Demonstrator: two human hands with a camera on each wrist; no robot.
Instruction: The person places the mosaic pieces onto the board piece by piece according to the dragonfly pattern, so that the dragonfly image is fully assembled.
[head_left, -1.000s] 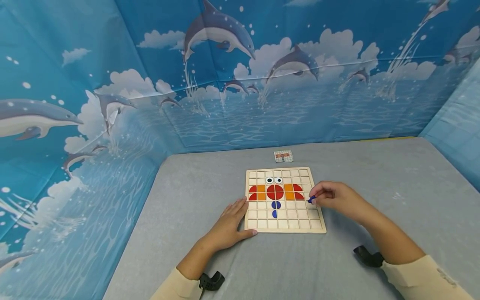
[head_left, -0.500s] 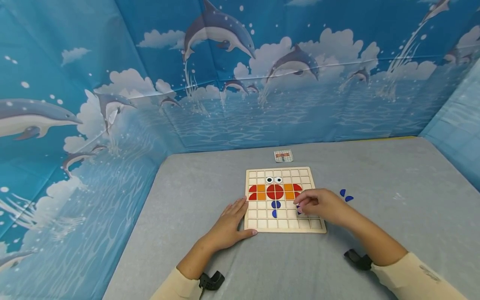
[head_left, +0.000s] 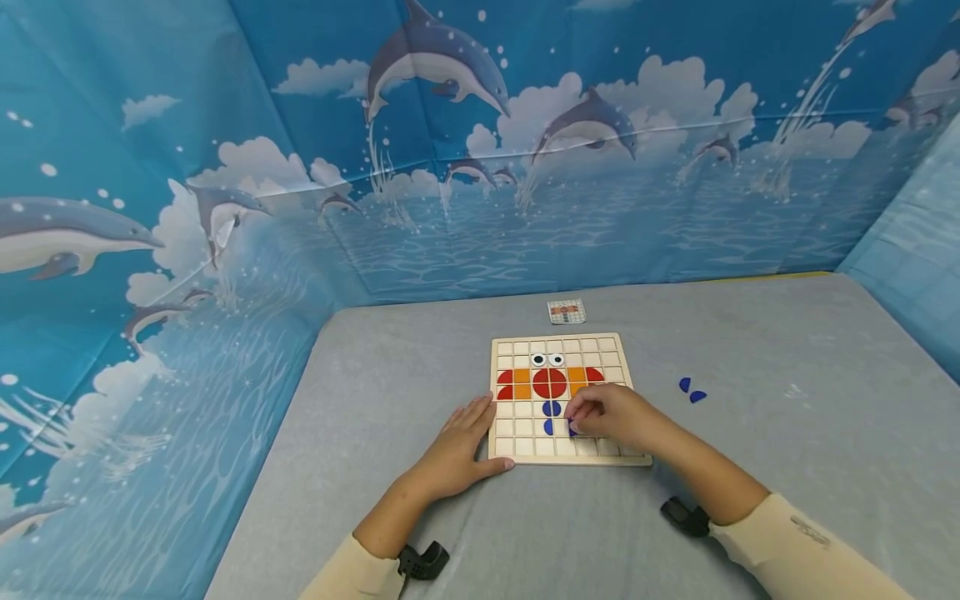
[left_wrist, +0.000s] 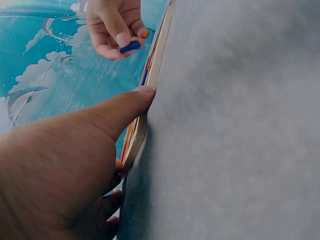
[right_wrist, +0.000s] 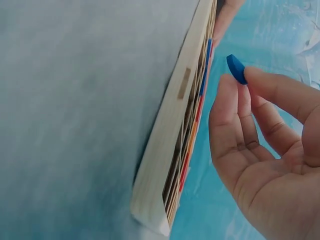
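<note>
My right hand (head_left: 613,414) pinches a small blue quarter-round tile (right_wrist: 236,69) between thumb and fingertips, just above the lower middle of a wooden grid board (head_left: 519,448). The board's left edge is touched by my left hand (head_left: 450,462), whose fingers are spread, with the thumb (left_wrist: 127,107) at the front left corner. Set in the grid are two eye tiles (head_left: 547,360), a red circle (head_left: 549,383), orange squares (head_left: 522,384) and red rounded tiles (head_left: 505,385). Below the circle sit blue tiles (head_left: 551,408). My right hand hides some right-side cells.
Two loose blue tiles (head_left: 698,397) lie on the grey cloth right of the board. A small pattern card (head_left: 566,312) lies behind it. Dolphin-printed curtains (head_left: 480,208) stand at the back and sides.
My right hand has moved left from the board's right edge to its lower middle with the blue tile. The two loose blue tiles came into view. The left hand stays put.
</note>
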